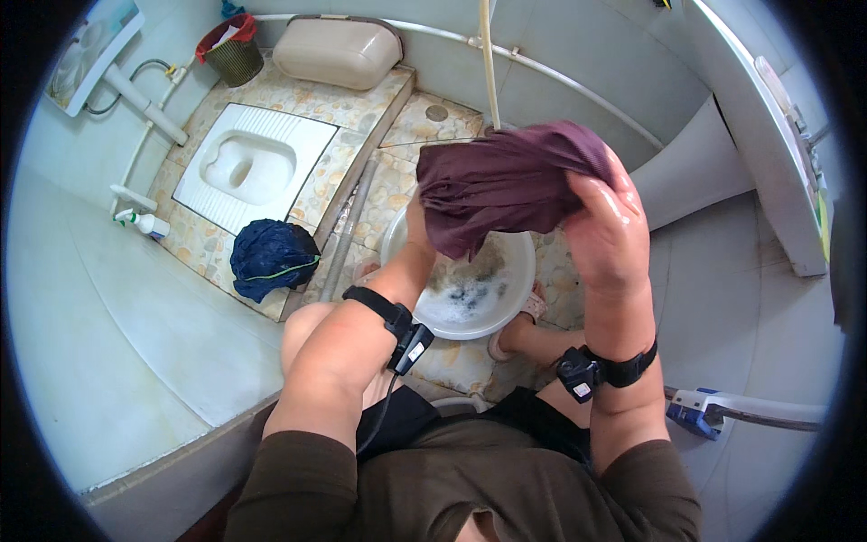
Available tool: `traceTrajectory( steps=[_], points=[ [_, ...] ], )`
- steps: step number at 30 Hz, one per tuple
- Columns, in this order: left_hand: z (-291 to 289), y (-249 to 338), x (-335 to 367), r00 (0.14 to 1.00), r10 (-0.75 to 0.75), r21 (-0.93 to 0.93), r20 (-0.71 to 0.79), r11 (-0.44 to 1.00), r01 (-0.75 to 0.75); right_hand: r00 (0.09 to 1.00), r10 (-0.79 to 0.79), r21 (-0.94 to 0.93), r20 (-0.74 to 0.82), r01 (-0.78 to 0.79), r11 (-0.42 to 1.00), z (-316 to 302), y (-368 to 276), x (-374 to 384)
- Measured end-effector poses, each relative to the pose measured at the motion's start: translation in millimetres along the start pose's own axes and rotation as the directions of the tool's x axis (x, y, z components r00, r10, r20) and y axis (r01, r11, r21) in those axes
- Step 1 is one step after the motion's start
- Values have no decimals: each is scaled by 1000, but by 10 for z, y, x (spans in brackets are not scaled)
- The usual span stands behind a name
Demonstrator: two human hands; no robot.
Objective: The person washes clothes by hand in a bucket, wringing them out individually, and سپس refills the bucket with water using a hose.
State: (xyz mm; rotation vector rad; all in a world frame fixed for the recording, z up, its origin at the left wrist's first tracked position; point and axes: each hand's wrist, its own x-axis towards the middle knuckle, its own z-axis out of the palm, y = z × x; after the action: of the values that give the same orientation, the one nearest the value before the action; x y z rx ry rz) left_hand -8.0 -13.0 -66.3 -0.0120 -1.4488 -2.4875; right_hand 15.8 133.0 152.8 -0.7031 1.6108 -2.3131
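Note:
A wet-looking dark maroon cloth (506, 185), perhaps a garment, is stretched between my two hands above a white basin (526, 289). My right hand (610, 212), wet and shiny, is closed on the cloth's right end. At its left end my left hand (418, 226) holds the cloth from behind; most of those fingers are hidden by the fabric. Below, the basin contains cloudy water with white suds and something dark in it. The cloth covers the basin's far rim.
A dark blue bundle of cloth (274, 259) lies left of the basin, beside a squat toilet (244, 167). Nearby stands a spray bottle (144, 224). A grey pipe (352, 226) runs along the raised tiled step. Behind are a bin (233, 59) and a beige tank (336, 54).

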Motion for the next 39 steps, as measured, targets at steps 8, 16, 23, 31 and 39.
traceTrajectory(
  steps=[8,16,23,31,39],
  points=[
    [119,419,38,938,-274,-600,-213,794,95,967,147,-855,-206,-251,453,-1045,1330,-300],
    [533,620,-192,950,-306,-576,-58,788,219,990,113,-396,-89,-139,908,-687,1721,-45],
    [441,736,-238,872,-487,-367,-45,820,439,966,242,234,-91,-215,948,-518,1433,-32],
    [313,680,-192,959,-280,-353,-40,902,248,878,433,8,203,-443,896,-909,1388,-153],
    [312,462,-352,992,-51,560,117,828,-23,848,520,630,-100,-351,693,-499,1280,38]
  ],
)
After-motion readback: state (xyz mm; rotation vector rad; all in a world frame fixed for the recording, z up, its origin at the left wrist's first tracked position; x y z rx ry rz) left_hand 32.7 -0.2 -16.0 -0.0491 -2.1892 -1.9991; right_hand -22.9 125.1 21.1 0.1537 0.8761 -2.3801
